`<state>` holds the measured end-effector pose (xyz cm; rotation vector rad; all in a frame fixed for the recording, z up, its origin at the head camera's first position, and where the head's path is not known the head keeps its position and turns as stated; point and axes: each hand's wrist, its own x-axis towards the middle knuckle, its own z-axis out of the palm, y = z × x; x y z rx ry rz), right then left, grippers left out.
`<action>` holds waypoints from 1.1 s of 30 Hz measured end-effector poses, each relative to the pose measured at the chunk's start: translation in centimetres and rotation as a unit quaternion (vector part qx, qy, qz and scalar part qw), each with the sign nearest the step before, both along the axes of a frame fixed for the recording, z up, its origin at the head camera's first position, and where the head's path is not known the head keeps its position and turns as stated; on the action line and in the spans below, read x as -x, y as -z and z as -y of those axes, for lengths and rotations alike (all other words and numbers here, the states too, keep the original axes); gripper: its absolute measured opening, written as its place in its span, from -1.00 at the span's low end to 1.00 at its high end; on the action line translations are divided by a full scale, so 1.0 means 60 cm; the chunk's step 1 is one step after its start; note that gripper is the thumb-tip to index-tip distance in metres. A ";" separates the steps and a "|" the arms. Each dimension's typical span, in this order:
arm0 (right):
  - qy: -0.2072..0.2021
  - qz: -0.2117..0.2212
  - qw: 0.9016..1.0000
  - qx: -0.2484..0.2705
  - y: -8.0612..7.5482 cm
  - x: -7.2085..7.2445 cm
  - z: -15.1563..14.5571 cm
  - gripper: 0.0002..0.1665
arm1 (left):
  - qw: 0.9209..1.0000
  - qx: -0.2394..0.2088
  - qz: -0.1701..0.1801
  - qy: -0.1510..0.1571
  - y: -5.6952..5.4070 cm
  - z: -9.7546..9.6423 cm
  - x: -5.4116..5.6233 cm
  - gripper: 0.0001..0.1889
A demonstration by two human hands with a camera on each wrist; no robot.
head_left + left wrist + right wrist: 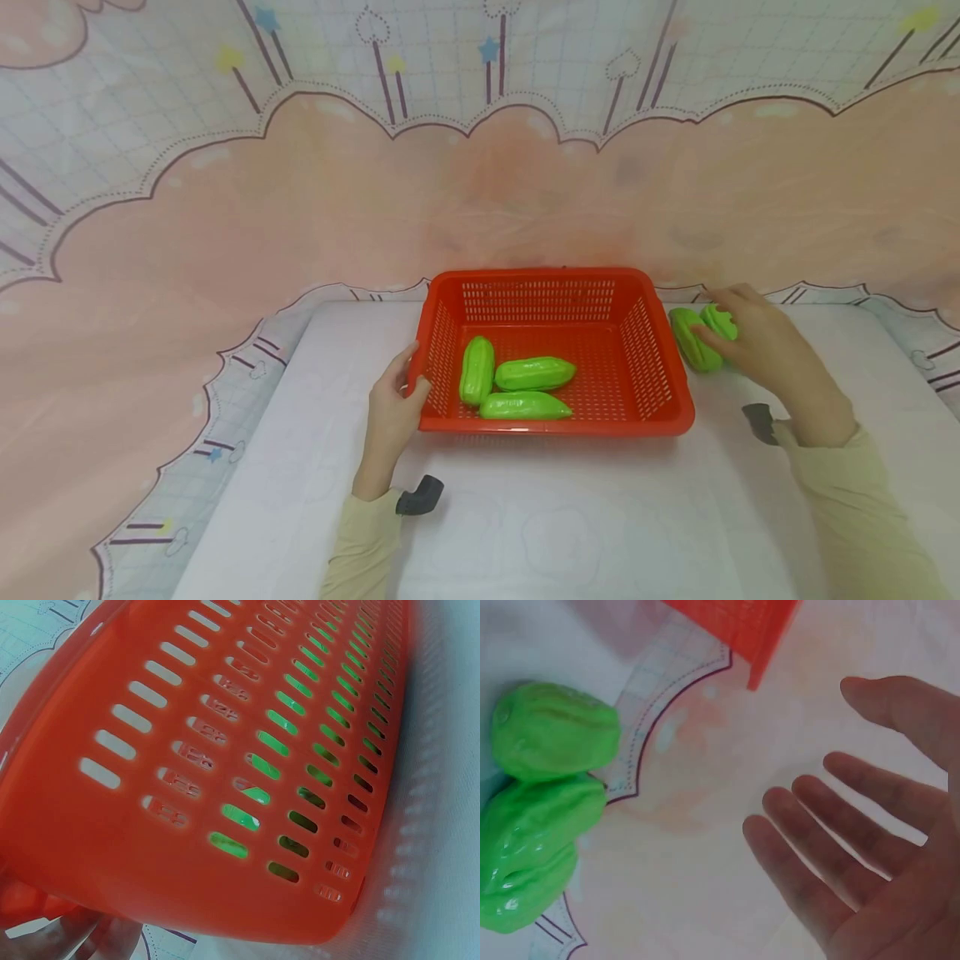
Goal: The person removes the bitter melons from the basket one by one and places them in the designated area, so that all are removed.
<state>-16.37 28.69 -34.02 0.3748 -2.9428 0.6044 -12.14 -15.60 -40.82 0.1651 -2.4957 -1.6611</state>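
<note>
A red perforated plastic basket (652, 367) sits on the white table, its left rim gripped by my left hand (395, 404). In the left wrist view, fingers (112, 937) curl at the rim of the basket (172, 885), and green shows through its slots. Three glossy, ridged green vegetables lie inside, one upright along the left (477, 371) and two crosswise. My right hand (761, 342), fingers extended and apart, is over more green vegetables (696, 340) right of the basket. In the right wrist view the hand (870, 847) holds nothing, and the green vegetables (555, 731) lie bunched to its left.
Behind the basket hangs a patterned cloth (525, 192) with pink clouds and small stars, close to its back rim. The white table (540, 517) extends in front of the basket and to both sides. A dark wrist mount (420, 496) sticks out at each sleeve.
</note>
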 end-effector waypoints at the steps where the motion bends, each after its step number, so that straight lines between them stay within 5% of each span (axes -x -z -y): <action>1: -0.006 -0.001 1.000 -0.001 -0.002 0.000 0.003 -0.34 | 1.000 0.000 -0.001 0.000 -0.001 0.000 0.000 -0.41; 20: -0.082 -0.053 0.994 -0.040 -0.016 0.001 0.054 -0.34 | 1.000 0.002 -0.002 -0.005 -0.002 -0.002 -0.002 -0.41; 33: -0.101 -0.015 0.993 -0.050 -0.030 0.005 0.102 -0.34 | 1.000 0.002 -0.012 -0.003 -0.001 -0.001 -0.001 -0.41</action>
